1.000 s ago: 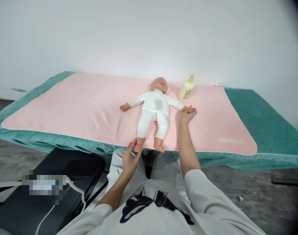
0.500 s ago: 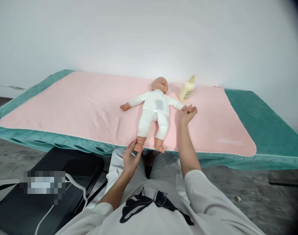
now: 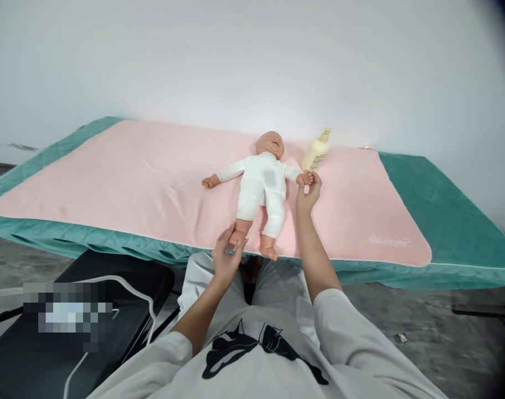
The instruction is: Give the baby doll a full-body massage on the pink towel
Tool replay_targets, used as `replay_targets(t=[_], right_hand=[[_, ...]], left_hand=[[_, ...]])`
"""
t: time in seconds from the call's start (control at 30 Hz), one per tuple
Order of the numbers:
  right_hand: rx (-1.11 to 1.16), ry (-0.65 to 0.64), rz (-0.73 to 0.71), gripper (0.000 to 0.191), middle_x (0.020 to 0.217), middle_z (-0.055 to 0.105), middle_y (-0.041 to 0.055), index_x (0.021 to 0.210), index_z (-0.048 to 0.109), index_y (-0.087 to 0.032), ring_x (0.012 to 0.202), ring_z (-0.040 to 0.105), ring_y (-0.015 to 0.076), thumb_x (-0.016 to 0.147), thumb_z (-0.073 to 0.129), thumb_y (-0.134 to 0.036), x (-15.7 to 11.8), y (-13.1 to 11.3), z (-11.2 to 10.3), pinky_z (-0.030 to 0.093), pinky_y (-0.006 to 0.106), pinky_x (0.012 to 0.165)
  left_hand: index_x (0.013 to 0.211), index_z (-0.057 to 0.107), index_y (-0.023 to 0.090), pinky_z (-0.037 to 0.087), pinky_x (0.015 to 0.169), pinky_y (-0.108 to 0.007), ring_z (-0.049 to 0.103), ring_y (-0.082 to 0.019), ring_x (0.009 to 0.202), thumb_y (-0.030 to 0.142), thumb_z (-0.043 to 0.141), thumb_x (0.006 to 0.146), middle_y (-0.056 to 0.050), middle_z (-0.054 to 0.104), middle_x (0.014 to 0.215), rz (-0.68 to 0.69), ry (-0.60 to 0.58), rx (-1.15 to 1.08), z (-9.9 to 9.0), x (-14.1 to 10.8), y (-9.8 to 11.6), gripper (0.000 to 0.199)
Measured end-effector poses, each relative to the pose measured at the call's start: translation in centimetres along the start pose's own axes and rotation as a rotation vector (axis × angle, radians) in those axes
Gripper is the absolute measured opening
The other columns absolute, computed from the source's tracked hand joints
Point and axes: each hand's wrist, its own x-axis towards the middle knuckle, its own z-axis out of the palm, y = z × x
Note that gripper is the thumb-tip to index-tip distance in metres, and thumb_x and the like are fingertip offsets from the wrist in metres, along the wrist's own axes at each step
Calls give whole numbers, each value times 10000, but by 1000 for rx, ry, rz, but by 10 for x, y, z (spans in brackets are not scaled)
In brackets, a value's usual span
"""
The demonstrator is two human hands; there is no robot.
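Note:
A baby doll [image 3: 256, 185] with a white cloth body lies on its back on a pink mat [image 3: 144, 177], its head toward the wall and its feet at the near edge. My left hand [image 3: 228, 256] is closed around the doll's foot on the left, thumb on one side and fingers on the other. With my right hand [image 3: 309, 194] I grip the doll's hand on the right, and the small fingers show above my thumb. Just behind that hand stands a pale yellow pump bottle [image 3: 316, 152].
The mat lies over a green padded cover [image 3: 464, 205] on a bed or table against a white wall [image 3: 252, 61]. A black chair [image 3: 123, 332] stands at the lower left, with a white cable [image 3: 140, 293] and a blurred-out object on it.
My right hand has brought the doll's hand inward, toward its body. The doll's foot in my left hand has risen a little, and that leg looks slightly bent.

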Motion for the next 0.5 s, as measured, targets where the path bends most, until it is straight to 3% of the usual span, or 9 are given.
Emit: replay_targets(t=[0.27, 0.5], right_hand=[[-78, -195, -111, 380, 1198, 681, 115, 1232, 610, -195, 1149, 650, 210, 918, 540, -397, -6, -9, 1, 520, 439, 1062], [-125, -393, -207, 342, 1246, 700, 92, 1212, 638, -232, 1240, 630, 207, 943, 474, -365, -7, -8, 2, 516, 443, 1092]], left_hand=[[1302, 632, 179, 528, 1064, -415, 659, -262, 1187, 444, 727, 816, -112, 677, 1303, -50, -28, -54, 12, 17, 14, 561], [1337, 613, 195, 515, 1079, -400, 643, -259, 1220, 416, 730, 822, -94, 665, 1328, -22, -23, -56, 21, 39, 23, 573]])
